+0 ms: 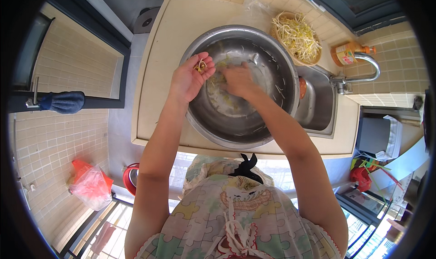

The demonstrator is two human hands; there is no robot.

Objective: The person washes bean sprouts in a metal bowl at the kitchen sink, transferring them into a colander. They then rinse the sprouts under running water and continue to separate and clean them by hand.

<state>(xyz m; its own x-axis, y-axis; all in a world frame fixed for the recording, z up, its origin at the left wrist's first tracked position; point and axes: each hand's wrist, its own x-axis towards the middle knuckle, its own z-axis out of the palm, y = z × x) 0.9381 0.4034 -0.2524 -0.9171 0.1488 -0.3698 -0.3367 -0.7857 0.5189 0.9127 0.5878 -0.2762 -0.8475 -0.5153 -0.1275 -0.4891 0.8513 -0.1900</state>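
Note:
Palm up over the left rim of a large stainless steel basin [238,136], my left hand [194,75] cups a few bean sprouts [200,66]. My right hand [238,78] reaches down into the basin, its fingers at the water; whether it grips any sprouts I cannot tell. Yellowish sprout hulls [221,100] lie in the water around its fingertips. Loose white sprouts [280,89] cling along the basin's right inner side. Behind the basin at the right, a woven basket [318,59] is heaped with bean sprouts [296,37].
The basin stands on a beige countertop [163,88], overlapping a steel sink [316,104] with a curved faucet [373,66]. An orange bottle [344,54] is behind the faucet. A clear plastic bag [255,8] lies by the tiled wall. A reddish object [302,88] shows in the sink.

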